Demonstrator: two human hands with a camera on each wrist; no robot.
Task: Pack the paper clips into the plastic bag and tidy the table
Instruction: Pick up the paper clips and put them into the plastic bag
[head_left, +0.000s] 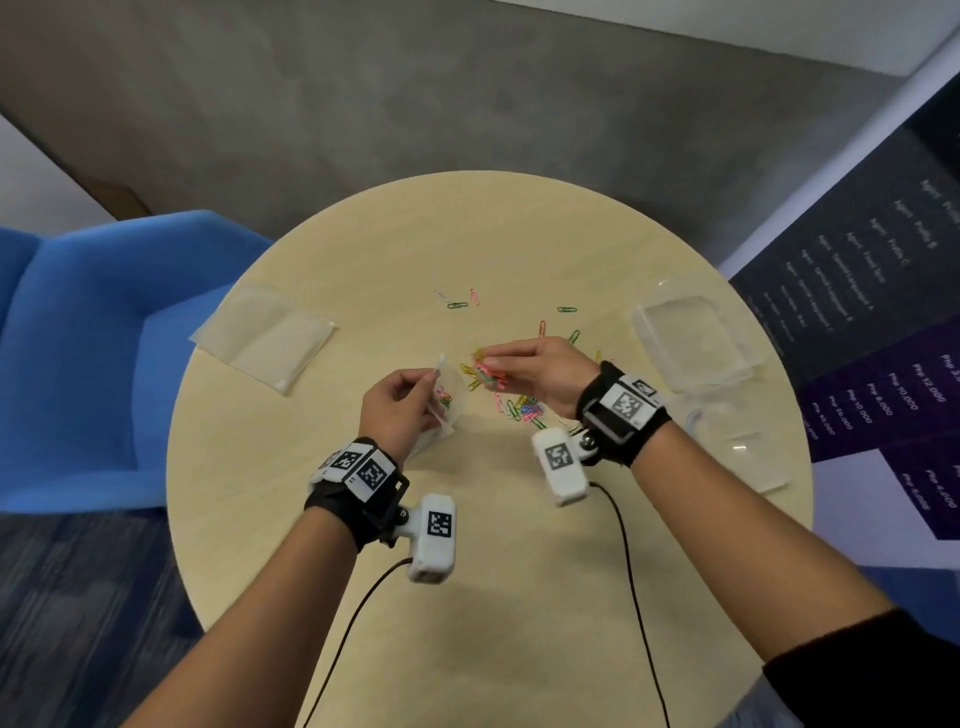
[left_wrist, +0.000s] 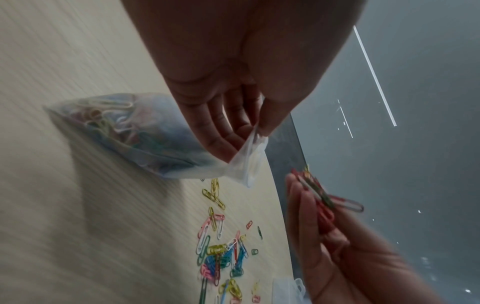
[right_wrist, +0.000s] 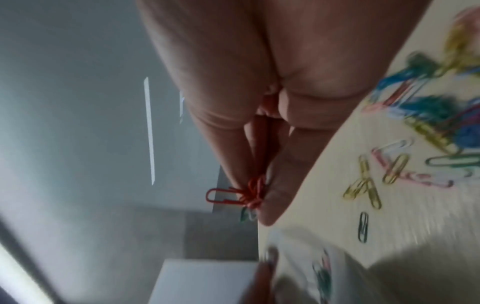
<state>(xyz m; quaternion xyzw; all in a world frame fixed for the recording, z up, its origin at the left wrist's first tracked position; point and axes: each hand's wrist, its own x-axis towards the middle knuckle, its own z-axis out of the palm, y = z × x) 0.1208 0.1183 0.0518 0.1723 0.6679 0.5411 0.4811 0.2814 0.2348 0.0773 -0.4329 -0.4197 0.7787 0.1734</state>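
Note:
My left hand (head_left: 402, 400) pinches the mouth of a small clear plastic bag (head_left: 445, 397), which holds several coloured paper clips and rests on the round table (head_left: 467, 571). In the left wrist view the bag (left_wrist: 145, 135) bulges with clips, its rim held between thumb and fingers. My right hand (head_left: 530, 369) grips a bunch of paper clips (head_left: 488, 375), mostly red, just right of the bag's mouth. The right wrist view shows the red clips (right_wrist: 246, 195) sticking out between my fingertips. A heap of loose coloured clips (head_left: 522, 408) lies under my right hand.
Stray clips (head_left: 457, 301) lie farther back on the table. A stack of flat clear bags (head_left: 265, 335) lies at the left, and clear plastic boxes (head_left: 693, 340) at the right edge. A blue chair (head_left: 88, 358) stands left of the table.

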